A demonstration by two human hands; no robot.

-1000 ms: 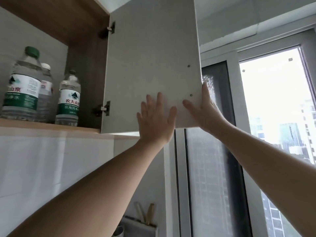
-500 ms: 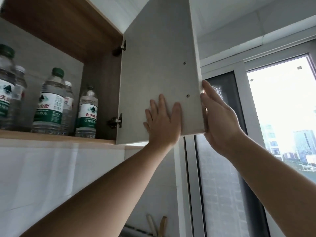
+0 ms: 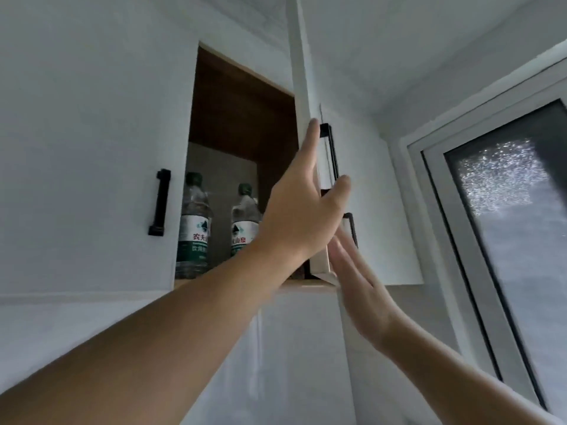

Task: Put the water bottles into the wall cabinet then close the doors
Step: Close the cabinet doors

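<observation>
Head view: wall cabinet (image 3: 245,124) seen from below, partly open.
Right door (image 3: 302,96): edge-on, ajar.
Left hand (image 3: 302,216): flat, fingers spread, against that door's edge, gripping nothing.
Right hand (image 3: 357,289): open palm by the door's lower corner.
Water bottles (image 3: 194,225): two visible, upright on the shelf inside.
Left door (image 3: 92,148): shut, black handle (image 3: 159,202).

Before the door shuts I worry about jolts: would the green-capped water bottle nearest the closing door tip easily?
Probably not easily. The water bottle looks full, so likely heavy for its size, and it stands upright on the shelf. It is tall and narrow, so a hard knock might rock it. The closing door, steadied by the left hand and right hand, appears clear of it.
</observation>
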